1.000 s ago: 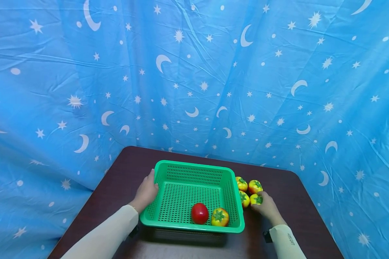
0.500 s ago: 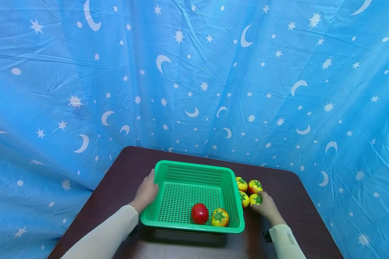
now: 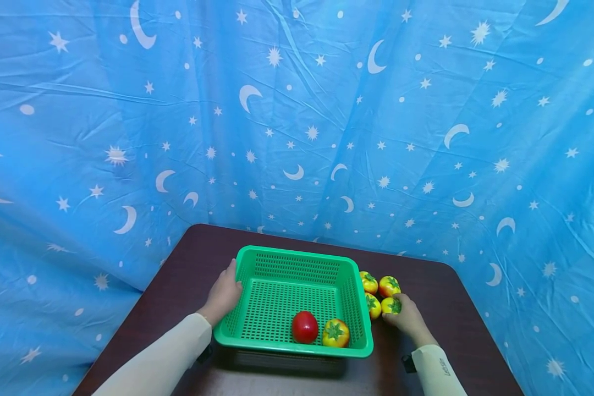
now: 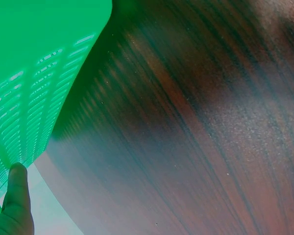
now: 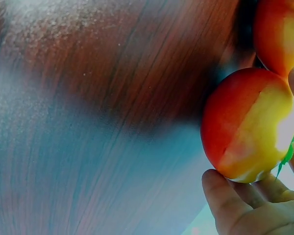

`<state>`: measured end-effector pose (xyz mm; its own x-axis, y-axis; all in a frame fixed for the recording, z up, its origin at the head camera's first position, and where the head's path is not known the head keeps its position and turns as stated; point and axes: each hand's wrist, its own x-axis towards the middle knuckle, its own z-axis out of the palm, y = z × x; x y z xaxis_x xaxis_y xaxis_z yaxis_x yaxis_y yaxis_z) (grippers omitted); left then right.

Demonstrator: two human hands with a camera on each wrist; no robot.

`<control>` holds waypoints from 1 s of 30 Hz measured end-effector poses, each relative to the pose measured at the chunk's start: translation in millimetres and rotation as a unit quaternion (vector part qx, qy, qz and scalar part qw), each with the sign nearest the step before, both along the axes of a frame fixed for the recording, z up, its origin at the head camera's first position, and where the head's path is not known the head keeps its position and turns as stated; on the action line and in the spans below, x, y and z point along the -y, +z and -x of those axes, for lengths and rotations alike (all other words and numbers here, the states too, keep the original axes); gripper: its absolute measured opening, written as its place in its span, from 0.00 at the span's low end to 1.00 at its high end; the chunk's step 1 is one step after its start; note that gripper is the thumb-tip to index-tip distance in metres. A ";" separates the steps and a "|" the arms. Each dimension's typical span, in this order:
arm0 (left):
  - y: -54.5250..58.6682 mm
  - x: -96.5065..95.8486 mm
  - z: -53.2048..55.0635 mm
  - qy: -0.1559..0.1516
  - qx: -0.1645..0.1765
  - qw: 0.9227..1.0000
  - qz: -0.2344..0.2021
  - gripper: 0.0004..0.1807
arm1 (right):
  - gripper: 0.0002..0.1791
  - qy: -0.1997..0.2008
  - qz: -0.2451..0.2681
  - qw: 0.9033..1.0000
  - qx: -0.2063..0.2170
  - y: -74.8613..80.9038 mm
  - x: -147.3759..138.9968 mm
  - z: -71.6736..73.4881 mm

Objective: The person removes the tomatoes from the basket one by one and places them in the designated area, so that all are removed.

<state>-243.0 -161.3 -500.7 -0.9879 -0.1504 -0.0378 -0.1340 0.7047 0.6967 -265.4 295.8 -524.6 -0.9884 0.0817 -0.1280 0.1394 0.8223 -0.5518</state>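
Observation:
A green slotted plastic basket (image 3: 277, 347) stands at the middle of the table, and my left hand (image 3: 223, 294) grips its left side. One finger (image 4: 18, 188) shows against the slotted outer wall in the left wrist view. Inside the basket, near its front right corner, lie a smooth red tomato (image 3: 305, 327) and a yellow-red tomato (image 3: 335, 333) with a green leafy top. Right of the basket, my right hand (image 3: 410, 320) holds another yellow-red tomato (image 5: 250, 127) with fingers and thumb around it. The hand covers part of this tomato in the head view.
Three more yellow-red tomatoes cluster between the basket and my right hand: a back left one (image 3: 368, 281), a back right one (image 3: 389, 286) and a front left one (image 3: 373, 306). The dark wooden table (image 3: 198, 253) has rounded far corners. A blue star-and-moon curtain (image 3: 297, 148) surrounds it.

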 end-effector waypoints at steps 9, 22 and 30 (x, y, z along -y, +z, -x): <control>-1.2 -0.5 0.6 -0.003 0.003 1.000 -0.002 0.37 | 0.37 0.001 -0.004 1.000 -0.011 -0.1 -2.9 -1.3; -3.5 0.9 2.4 -0.005 0.000 1.000 0.002 0.38 | 0.36 -0.013 0.004 1.000 0.003 14.0 -1.5 -2.7; -3.2 1.8 2.8 -0.002 -0.001 1.000 0.005 0.37 | 0.37 0.027 -0.003 0.998 -0.049 51.1 11.5 6.8</control>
